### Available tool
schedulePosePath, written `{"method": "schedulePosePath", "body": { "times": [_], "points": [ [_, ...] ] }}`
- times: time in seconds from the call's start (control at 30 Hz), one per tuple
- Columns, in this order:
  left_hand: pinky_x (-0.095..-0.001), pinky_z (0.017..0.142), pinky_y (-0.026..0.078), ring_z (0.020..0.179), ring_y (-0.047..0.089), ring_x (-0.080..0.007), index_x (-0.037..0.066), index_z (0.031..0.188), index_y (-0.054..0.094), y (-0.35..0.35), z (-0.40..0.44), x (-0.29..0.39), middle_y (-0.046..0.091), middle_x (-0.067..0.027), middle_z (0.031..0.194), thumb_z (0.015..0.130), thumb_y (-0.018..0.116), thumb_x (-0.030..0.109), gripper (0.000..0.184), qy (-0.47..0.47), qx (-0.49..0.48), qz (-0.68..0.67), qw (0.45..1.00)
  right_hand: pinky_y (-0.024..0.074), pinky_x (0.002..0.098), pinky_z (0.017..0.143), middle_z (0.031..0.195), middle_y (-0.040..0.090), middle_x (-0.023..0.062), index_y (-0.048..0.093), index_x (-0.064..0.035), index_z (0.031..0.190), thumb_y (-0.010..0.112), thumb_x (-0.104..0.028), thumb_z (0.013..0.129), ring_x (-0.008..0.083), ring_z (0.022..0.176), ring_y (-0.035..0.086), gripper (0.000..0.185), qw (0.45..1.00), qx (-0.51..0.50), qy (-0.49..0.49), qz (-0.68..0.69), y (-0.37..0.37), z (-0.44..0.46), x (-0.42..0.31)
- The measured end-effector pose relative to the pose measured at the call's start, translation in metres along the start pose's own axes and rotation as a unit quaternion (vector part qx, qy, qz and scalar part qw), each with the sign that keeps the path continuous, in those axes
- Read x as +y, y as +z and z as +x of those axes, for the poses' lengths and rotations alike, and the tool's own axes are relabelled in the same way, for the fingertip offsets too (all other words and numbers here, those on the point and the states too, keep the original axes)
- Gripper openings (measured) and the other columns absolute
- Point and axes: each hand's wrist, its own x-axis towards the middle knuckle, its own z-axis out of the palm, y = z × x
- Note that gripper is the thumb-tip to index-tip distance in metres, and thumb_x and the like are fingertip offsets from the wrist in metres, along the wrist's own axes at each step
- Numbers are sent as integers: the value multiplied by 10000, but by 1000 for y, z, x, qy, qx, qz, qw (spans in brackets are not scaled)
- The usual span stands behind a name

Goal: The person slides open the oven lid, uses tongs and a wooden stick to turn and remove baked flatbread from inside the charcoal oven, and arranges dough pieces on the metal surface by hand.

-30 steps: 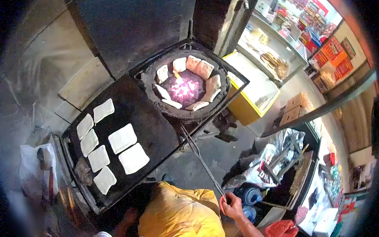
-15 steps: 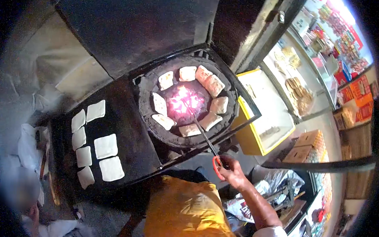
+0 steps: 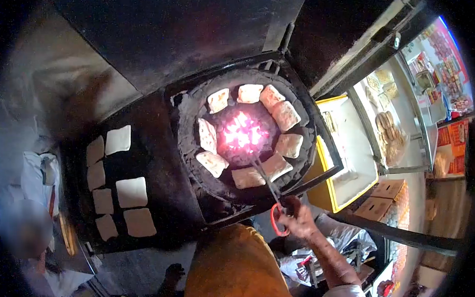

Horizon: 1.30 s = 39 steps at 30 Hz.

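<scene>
My right hand [image 3: 299, 222] is closed on the red-handled tongs [image 3: 270, 187], whose tips reach over the near side of the glowing coals [image 3: 243, 132]. Browned flatbreads [image 3: 286, 116] line the inner wall of the round oven [image 3: 188, 147] around the fire. Pale flat dough pieces [image 3: 132, 192] lie on the dark board [image 3: 167, 198] to the left. My left hand [image 3: 174, 272] hangs low in shadow beside the yellow apron [image 3: 236, 269]; its fingers are too dark to make out.
A yellow-rimmed box [image 3: 327, 188] stands right of the oven, by a lit display case [image 3: 413, 123] with breads. Cartons [image 3: 374, 208], a dark bar [image 3: 407, 235] and silvery bags [image 3: 344, 233] are at lower right. Another person [image 3: 28, 227] is at the left edge.
The view has shifted, bringing the oven closer. My right hand has moved up toward the oven, and the tongs' tips have gone from its near rim to the coals.
</scene>
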Motion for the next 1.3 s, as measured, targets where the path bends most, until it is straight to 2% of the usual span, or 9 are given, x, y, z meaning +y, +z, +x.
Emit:
{"method": "schedulePosePath", "body": {
  "times": [0.07, 0.2, 0.3, 0.37, 0.5, 0.57, 0.7, 0.8, 1.3],
  "points": [
    [-475, 797, 601, 1007, 687, -328, 39, 1246, 622, -5, 4, 1, 683, -138, 1143, 924, 696, 224, 379, 77, 9, 117, 990, 562, 407, 772, 1020, 713, 177, 609, -37, 1231, 751, -279, 823, 282, 860, 702, 495, 987, 58, 8, -153, -11, 17, -1],
    [-462, 778, 609, 1008, 688, -331, 20, 1239, 622, 33, -13, 28, 681, -150, 1131, 935, 682, 220, 369, 80, -6, 48, 996, 573, 500, 774, 1016, 729, 191, 617, -63, 1182, 685, -383, 853, 430, 902, 701, 464, 927, 113, 11, -357, -24, 71, 14],
    [-453, 744, 611, 955, 697, -338, 4, 1241, 623, 36, -15, 33, 683, -160, 1116, 962, 644, 220, 353, 40, 58, 108, 992, 566, 509, 776, 962, 723, 199, 616, -71, 1156, 626, -414, 875, 405, 873, 713, 443, 913, 103, 42, -392, -27, 105, 2],
    [-447, 744, 608, 940, 696, -335, 4, 1231, 630, 14, 0, 26, 691, -159, 1088, 987, 600, 216, 324, -31, 47, -47, 997, 562, 516, 777, 978, 717, 213, 617, -69, 1152, 619, -414, 872, 402, 878, 713, 444, 908, 105, 57, -402, -25, 119, -18],
    [-440, 737, 600, 903, 698, -322, 4, 1234, 629, 1, -8, 26, 696, -159, 1062, 1010, 556, 228, 325, -74, -32, -54, 995, 553, 517, 798, 1025, 702, 243, 613, -43, 1154, 600, -408, 871, 399, 919, 711, 463, 901, 145, 30, -407, -14, 137, -39],
    [-414, 702, 588, 863, 699, -297, 19, 1205, 641, 15, -15, 19, 699, -148, 1039, 993, 595, 226, 300, -11, 84, 196, 977, 549, 511, 821, 1035, 703, 230, 606, -18, 1179, 597, -409, 869, 402, 941, 707, 499, 902, 141, 47, -404, -12, 154, -24],
    [-394, 672, 571, 833, 695, -270, 38, 1180, 647, 31, -37, 18, 701, -132, 1047, 968, 644, 215, 276, 13, 96, 139, 986, 541, 499, 852, 1073, 690, 237, 593, -12, 1258, 588, -443, 877, 405, 957, 703, 575, 896, 177, 28, -406, -10, 166, -19],
    [-389, 657, 565, 852, 700, -262, 55, 1166, 648, 45, -44, 25, 705, -118, 1064, 944, 682, 201, 268, -89, 156, 164, 970, 542, 499, 853, 1105, 691, 222, 597, -38, 1255, 583, -457, 892, 408, 961, 700, 554, 896, 122, 68, -421, -11, 184, -12],
    [-382, 638, 552, 936, 690, -306, 62, 1208, 644, 33, -4, 4, 691, -142, 1100, 966, 654, 261, 314, -57, -40, -68, 995, 558, 487, 767, 974, 729, 197, 693, -97, 1088, 673, -377, 892, 399, 898, 705, 343, 965, 119, 7, -233, -32, 52, 3]
  ]
}}
